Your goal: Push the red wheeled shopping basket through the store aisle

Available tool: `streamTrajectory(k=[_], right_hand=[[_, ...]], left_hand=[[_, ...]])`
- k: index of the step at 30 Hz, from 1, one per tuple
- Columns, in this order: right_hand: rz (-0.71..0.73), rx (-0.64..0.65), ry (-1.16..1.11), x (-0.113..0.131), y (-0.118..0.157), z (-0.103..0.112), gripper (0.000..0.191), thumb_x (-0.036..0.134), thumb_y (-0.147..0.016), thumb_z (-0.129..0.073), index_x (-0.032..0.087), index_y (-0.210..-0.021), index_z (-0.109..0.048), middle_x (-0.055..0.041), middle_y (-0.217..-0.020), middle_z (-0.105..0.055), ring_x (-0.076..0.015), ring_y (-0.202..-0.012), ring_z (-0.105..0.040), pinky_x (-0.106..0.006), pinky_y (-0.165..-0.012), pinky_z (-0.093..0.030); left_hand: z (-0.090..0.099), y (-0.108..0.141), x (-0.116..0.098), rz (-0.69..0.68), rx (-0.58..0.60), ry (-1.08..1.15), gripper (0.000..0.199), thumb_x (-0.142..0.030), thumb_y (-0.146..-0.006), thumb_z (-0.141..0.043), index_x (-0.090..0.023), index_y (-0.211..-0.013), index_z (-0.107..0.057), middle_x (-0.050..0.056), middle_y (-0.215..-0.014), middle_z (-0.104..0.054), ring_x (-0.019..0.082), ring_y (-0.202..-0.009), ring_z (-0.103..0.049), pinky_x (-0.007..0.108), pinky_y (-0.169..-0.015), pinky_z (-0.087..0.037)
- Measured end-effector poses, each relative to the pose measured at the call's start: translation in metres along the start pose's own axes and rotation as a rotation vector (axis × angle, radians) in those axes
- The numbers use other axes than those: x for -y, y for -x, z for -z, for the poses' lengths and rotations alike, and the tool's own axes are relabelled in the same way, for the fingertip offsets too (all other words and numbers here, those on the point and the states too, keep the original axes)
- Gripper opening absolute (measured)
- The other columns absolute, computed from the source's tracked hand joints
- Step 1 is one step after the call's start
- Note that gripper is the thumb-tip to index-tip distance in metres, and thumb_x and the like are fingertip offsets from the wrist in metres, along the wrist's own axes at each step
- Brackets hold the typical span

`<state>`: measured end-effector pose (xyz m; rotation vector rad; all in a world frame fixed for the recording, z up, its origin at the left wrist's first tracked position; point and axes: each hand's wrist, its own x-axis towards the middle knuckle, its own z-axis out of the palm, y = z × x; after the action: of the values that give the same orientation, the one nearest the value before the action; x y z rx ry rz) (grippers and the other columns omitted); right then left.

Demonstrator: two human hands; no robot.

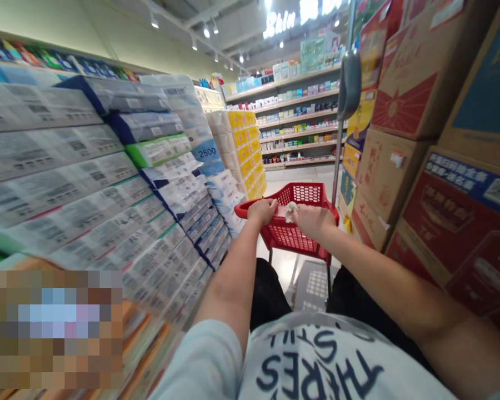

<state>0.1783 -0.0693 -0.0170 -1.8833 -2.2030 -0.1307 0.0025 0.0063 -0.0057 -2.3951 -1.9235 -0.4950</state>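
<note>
Left hand point(261, 211) closed over red cart point(244, 210) rim; right hand point(312, 220) lies on it, fingers against white wad point(291, 211), can't tell if pinched. Cart sits between paper-pack stacks point(162, 189) and cartons point(416, 83). Risk: tight aisle, a clipped corner could topple stacks; wad could drop.

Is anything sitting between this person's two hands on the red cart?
Yes, what looks like a crumpled white tissue sits at the right hand, between it and the left hand, on the red cart's handle.
</note>
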Motion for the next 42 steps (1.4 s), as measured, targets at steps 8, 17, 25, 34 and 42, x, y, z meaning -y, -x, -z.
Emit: streamTrajectory(k=[8, 17, 25, 34, 42], right_hand=[[0.102, -0.027, 0.043, 0.004, 0.0, -0.001, 0.043, 0.035, -0.097, -0.026, 0.016, -0.101, -0.064, -0.0152, -0.092, -0.068, -0.0273, -0.083, -0.066, -0.036, -0.07, -0.046], [0.214, -0.358, 0.06, -0.002, 0.017, -0.02, 0.046, 0.043, -0.097, -0.027, 0.011, -0.107, -0.059, -0.0186, -0.1, -0.065, -0.0286, -0.092, -0.061, -0.036, -0.077, -0.041], [0.026, -0.226, 0.001, 0.0, 0.0, -0.015, 0.046, 0.041, -0.099, -0.027, 0.012, -0.113, -0.059, -0.0158, -0.098, -0.067, -0.0251, -0.087, -0.063, -0.034, -0.074, -0.043], [0.303, -0.355, 0.019, 0.007, 0.017, -0.019, 0.043, 0.033, -0.1, -0.025, 0.019, -0.132, -0.05, -0.0162, -0.13, -0.056, -0.0282, -0.109, -0.056, -0.04, -0.089, -0.04], [0.097, -0.142, -0.043, -0.009, 0.0, -0.007, 0.052, 0.049, -0.098, -0.024, 0.016, -0.133, -0.045, -0.0159, -0.103, -0.066, -0.0281, -0.088, -0.064, -0.038, -0.075, -0.045]], left_hand=[[0.003, 0.003, 0.004, 0.009, 0.025, 0.014, 0.052, -0.047, -0.095, -0.026, -0.026, -0.101, -0.073, 0.005, -0.106, -0.072, 0.023, -0.099, -0.064, 0.03, -0.083, -0.045], [0.004, 0.002, -0.003, 0.012, 0.016, 0.033, 0.05, -0.046, -0.096, -0.027, -0.027, -0.101, -0.073, 0.004, -0.107, -0.072, 0.023, -0.101, -0.064, 0.032, -0.087, -0.045], [0.002, 0.004, -0.007, 0.008, 0.003, 0.016, 0.052, -0.046, -0.096, -0.026, -0.025, -0.101, -0.073, 0.005, -0.108, -0.072, 0.023, -0.1, -0.064, 0.031, -0.085, -0.045], [0.004, 0.003, -0.006, 0.048, 0.008, 0.006, 0.05, -0.047, -0.096, -0.027, -0.027, -0.101, -0.073, 0.005, -0.106, -0.072, 0.024, -0.101, -0.064, 0.032, -0.085, -0.046], [-0.001, 0.002, -0.016, 0.052, -0.017, -0.015, 0.051, -0.048, -0.095, -0.027, -0.026, -0.101, -0.072, 0.006, -0.108, -0.072, 0.025, -0.101, -0.064, 0.032, -0.083, -0.047]])
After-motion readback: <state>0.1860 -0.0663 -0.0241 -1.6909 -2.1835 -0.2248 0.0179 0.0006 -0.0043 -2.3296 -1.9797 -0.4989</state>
